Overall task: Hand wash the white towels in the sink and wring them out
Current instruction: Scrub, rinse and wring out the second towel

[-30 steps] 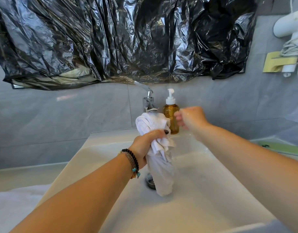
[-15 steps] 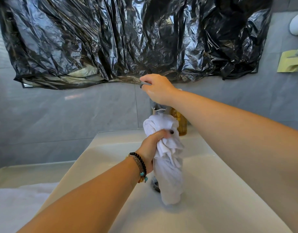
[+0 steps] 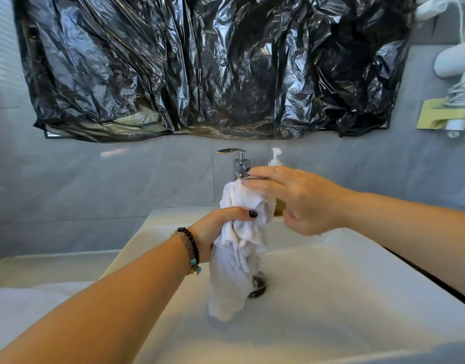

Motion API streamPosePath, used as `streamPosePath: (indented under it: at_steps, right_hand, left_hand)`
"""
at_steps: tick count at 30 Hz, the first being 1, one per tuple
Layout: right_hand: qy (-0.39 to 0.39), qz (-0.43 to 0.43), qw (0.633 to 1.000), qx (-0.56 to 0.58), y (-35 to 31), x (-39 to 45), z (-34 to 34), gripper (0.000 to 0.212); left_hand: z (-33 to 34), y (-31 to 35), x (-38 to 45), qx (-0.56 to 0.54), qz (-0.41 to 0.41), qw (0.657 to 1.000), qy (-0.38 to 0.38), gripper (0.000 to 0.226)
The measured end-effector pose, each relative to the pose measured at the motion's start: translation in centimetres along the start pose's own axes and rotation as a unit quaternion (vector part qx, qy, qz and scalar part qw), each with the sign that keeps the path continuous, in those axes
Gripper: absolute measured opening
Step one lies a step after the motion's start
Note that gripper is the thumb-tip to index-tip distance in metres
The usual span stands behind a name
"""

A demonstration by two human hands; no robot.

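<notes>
The left hand (image 3: pixel 213 229) clenches a bunched white towel (image 3: pixel 239 248) around its upper part, holding it upright over the white sink (image 3: pixel 331 298) so its lower end hangs down to the basin just beside the drain (image 3: pixel 259 287). The right hand (image 3: pixel 302 200) hovers released, fingers straight and slightly blurred, their tips at the towel's top in front of the chrome faucet (image 3: pixel 239 161) and the amber soap bottle (image 3: pixel 274 158). Crinkled black plastic sheeting (image 3: pixel 213 64) covers the wall above.
</notes>
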State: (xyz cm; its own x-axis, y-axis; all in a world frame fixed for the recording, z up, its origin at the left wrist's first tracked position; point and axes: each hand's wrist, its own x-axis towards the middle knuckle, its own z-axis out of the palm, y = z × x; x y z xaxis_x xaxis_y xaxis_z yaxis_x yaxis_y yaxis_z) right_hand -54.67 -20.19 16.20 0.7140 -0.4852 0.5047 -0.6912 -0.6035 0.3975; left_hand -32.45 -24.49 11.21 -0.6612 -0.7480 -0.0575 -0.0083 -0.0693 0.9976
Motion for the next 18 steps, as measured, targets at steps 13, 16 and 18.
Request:
streamPosePath:
  at_steps: [13, 16, 18]
  right_hand:
    - [0.038, -0.159, 0.985, -0.051, -3.4, 0.7, 1.6, 0.061]
    - [0.02, -0.133, 0.989, -0.064, -3.8, 0.8, 2.1, 0.039]
    - [0.019, -0.105, 0.991, -0.084, -4.2, 1.1, 2.3, 0.033]
  left_hand:
    - [3.8, 1.7, -3.7, 0.262, -0.062, 0.957, -0.111, 0.059]
    - [4.8, 1.0, -4.0, 0.312, -0.042, 0.949, -0.032, 0.057]
    - [5.4, 0.8, -3.9, 0.326, -0.031, 0.944, 0.035, 0.039]
